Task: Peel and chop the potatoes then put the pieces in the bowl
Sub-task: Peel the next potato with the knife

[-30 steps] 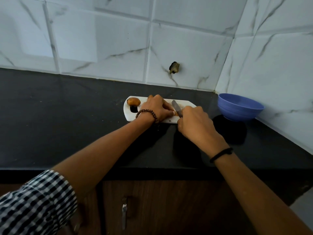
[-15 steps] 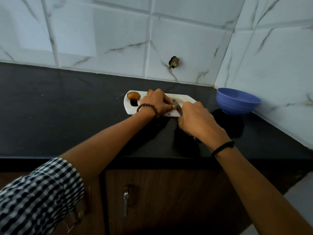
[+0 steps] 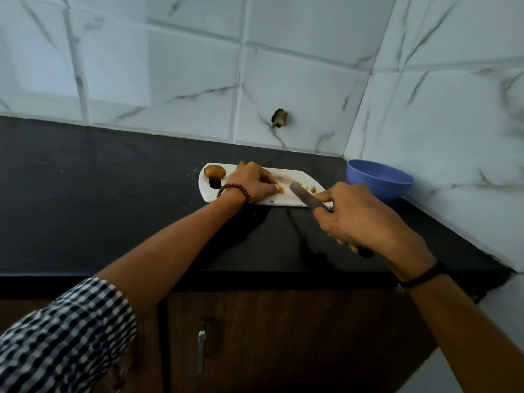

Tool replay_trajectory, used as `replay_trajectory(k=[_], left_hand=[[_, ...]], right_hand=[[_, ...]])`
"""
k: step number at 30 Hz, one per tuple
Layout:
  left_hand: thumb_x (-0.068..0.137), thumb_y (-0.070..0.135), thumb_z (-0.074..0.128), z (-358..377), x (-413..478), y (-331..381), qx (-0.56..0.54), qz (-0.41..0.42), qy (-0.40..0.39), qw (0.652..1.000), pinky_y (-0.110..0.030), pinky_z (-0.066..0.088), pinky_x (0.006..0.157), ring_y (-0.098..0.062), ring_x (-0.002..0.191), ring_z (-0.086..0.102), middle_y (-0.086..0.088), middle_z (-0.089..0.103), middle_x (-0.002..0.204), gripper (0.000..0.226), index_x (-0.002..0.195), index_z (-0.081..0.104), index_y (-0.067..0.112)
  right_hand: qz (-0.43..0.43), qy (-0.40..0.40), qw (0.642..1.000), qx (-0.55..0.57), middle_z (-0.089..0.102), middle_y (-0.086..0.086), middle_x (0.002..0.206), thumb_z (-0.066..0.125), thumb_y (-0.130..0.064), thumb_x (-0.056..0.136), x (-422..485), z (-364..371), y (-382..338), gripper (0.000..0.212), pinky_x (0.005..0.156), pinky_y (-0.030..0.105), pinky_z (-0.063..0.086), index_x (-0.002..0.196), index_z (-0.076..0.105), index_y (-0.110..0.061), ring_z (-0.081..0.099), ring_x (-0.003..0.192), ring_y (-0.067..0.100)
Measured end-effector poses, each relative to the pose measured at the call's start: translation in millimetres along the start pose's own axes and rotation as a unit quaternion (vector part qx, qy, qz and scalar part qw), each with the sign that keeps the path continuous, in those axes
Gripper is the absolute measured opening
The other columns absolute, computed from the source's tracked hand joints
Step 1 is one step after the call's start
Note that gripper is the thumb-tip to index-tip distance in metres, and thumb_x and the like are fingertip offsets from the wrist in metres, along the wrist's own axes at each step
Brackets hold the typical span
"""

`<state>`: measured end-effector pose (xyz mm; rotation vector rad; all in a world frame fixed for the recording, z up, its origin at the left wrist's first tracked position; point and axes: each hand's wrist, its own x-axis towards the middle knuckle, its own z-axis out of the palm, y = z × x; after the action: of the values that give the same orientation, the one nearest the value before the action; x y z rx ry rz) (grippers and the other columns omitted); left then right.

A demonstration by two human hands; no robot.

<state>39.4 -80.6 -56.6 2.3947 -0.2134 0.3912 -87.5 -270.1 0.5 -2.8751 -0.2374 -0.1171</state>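
Two hands: both at the cutting board point(image 3: 283, 199).
Left hand point(image 3: 252, 184): curled fingers hold a potato piece point(image 3: 280, 189) down.
Right hand point(image 3: 360, 217): clasps the knife point(image 3: 304, 195), blade pointing toward the left fingertips.
Cut bits point(image 3: 312, 189): just beyond the blade.
Whole potato point(image 3: 215, 171): beyond the left wrist.
Bowl point(image 3: 380, 180): just beyond the right hand.

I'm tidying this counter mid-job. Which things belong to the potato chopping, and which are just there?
In use:
knife in the right hand
cutting board
whole potato
cut pieces
potato chunk under the left hand
blue bowl

Just there:
cupboard handle
hole in the wall tile
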Motion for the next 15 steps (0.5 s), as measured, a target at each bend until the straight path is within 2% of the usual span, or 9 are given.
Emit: replay_trajectory(k=[3, 8, 11, 15], left_hand=[[0.085, 0.031, 0.067, -5.8, 0.2, -0.9, -0.045, -0.004, -0.009, 0.999, -0.031, 0.049, 0.09, -0.015, 0.101, 0.061, -0.001, 0.071, 0.102, 0.015, 0.095, 0.076, 0.022], [0.086, 0.016, 0.061, -7.5, 2.0, 0.2, -0.049, -0.016, 0.025, 0.998, -0.03, 0.049, 0.089, -0.016, 0.098, 0.062, -0.003, 0.072, 0.099, 0.017, 0.096, 0.074, 0.016], [0.085, 0.013, 0.06, -8.9, 2.9, -1.4, -0.04, -0.017, 0.065, 0.997, -0.03, 0.052, 0.085, -0.017, 0.095, 0.065, -0.005, 0.072, 0.095, 0.018, 0.098, 0.072, 0.016], [0.088, 0.016, 0.059, -12.9, 2.2, -3.7, 0.02, -0.009, 0.104, 0.994, -0.036, 0.054, 0.088, -0.018, 0.095, 0.065, -0.003, 0.071, 0.099, 0.017, 0.101, 0.071, 0.018]], right_hand=[[-0.005, 0.029, 0.999, 0.031, 0.064, 0.006, 0.067, 0.052, -0.029, 0.102, 5.6, 4.8, -0.6, 0.038, 0.038, 0.019, 0.044, 0.137, 0.055, -0.017, 0.053, 0.036, 0.007], [-0.028, 0.05, 0.997, 0.045, 0.062, 0.008, 0.076, 0.05, -0.029, 0.1, 14.4, 15.4, -10.9, 0.041, 0.038, 0.023, 0.047, 0.14, 0.053, -0.018, 0.056, 0.038, 0.013], [-0.038, 0.025, 0.998, 0.05, 0.06, 0.002, 0.066, 0.051, -0.026, 0.1, 17.9, 21.8, -14.6, 0.041, 0.037, 0.02, 0.042, 0.141, 0.052, -0.02, 0.05, 0.032, 0.006], [-0.013, 0.018, 0.997, 0.075, 0.065, 0.006, 0.069, 0.053, -0.028, 0.1, 22.5, 21.5, 2.8, 0.047, 0.039, 0.021, 0.046, 0.146, 0.048, -0.023, 0.054, 0.036, 0.01]])
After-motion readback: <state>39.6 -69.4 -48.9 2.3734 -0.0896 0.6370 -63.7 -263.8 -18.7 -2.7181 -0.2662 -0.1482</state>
